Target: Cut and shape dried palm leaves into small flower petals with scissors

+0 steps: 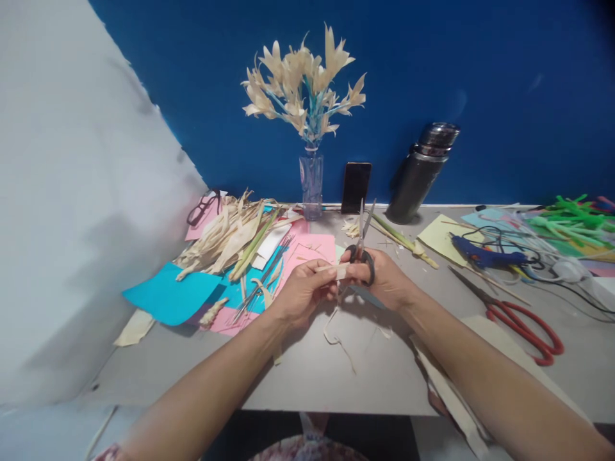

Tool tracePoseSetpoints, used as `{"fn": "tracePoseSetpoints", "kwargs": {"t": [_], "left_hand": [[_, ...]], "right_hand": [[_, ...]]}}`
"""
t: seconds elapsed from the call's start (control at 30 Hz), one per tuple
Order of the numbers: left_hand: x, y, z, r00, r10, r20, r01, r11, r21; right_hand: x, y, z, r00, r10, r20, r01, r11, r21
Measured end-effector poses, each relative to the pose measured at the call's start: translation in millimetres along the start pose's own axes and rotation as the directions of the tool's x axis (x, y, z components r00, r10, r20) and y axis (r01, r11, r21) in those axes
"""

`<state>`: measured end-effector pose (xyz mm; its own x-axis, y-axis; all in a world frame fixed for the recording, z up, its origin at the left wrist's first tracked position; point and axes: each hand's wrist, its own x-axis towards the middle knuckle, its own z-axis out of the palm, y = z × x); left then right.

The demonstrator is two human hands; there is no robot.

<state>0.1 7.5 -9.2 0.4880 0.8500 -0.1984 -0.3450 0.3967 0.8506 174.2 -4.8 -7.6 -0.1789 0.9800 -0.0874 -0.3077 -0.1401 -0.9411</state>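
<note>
Strip (pixel 335 271) spans both grips, seemingly touching scissors (pixel 361 246).

A single head-worn camera looks forward and down over the grey table (pixel 307 378) toward the blue wall (pixel 480 77), close above both forearms; the wide lens probably bends the edges.
</note>
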Motion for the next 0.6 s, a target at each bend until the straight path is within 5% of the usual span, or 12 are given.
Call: {"fn": "tracePoseSetpoints", "kwargs": {"t": [0.13, 0.33, 0.6], "left_hand": [[-2.2, -0.6, -0.4, 0.998, 0.026, 0.063, -0.028, 0.999, 0.035], [-6.0, 3.3, 2.6, 0.974, 0.036, 0.224, -0.021, 0.997, -0.070], [-3.9, 3.7, -3.5, 0.984, 0.021, 0.175, -0.011, 0.998, -0.058]], "right_hand": [[-3.0, 0.8, 4.3, 1.000, -0.016, 0.022, 0.016, 1.000, 0.003], [-7.4, -5.6, 5.7, 0.976, -0.003, 0.216, -0.029, 0.989, 0.144], [-9.5, -8.7, 8.3, 0.992, -0.027, 0.121, 0.030, 0.999, -0.025]]}}
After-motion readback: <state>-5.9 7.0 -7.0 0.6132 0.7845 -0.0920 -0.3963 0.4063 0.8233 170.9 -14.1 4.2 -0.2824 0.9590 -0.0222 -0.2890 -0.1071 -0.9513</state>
